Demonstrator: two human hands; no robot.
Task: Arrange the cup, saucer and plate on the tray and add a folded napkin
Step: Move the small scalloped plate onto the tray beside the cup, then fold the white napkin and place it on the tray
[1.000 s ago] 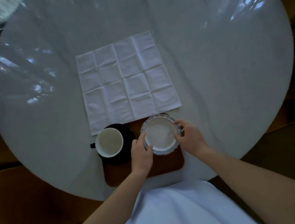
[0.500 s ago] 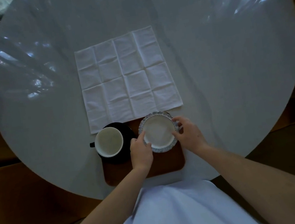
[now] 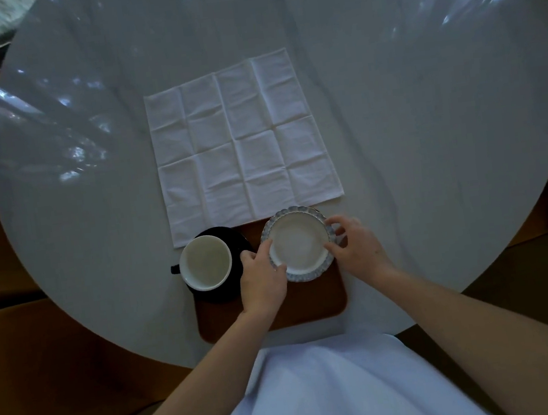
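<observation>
Both hands, left hand point(image 3: 263, 279) and right hand point(image 3: 357, 249), still pinching the plate point(image 3: 299, 244) rim, which shifted slightly toward the tray point(image 3: 312, 302) far-right corner beside cup point(image 3: 206, 262) on saucer point(image 3: 222, 291); placement about done, napkin point(image 3: 240, 142) still unfolded, 1 step left.

Tabletop point(image 3: 427, 119) open right and far; napkin point(image 3: 240, 142) spread beyond tray point(image 3: 312, 306), cup point(image 3: 206, 262) crowding tray's left.

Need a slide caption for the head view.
Both hands, left hand and right hand, grip scalloped white plate over brown wooden tray.
</observation>
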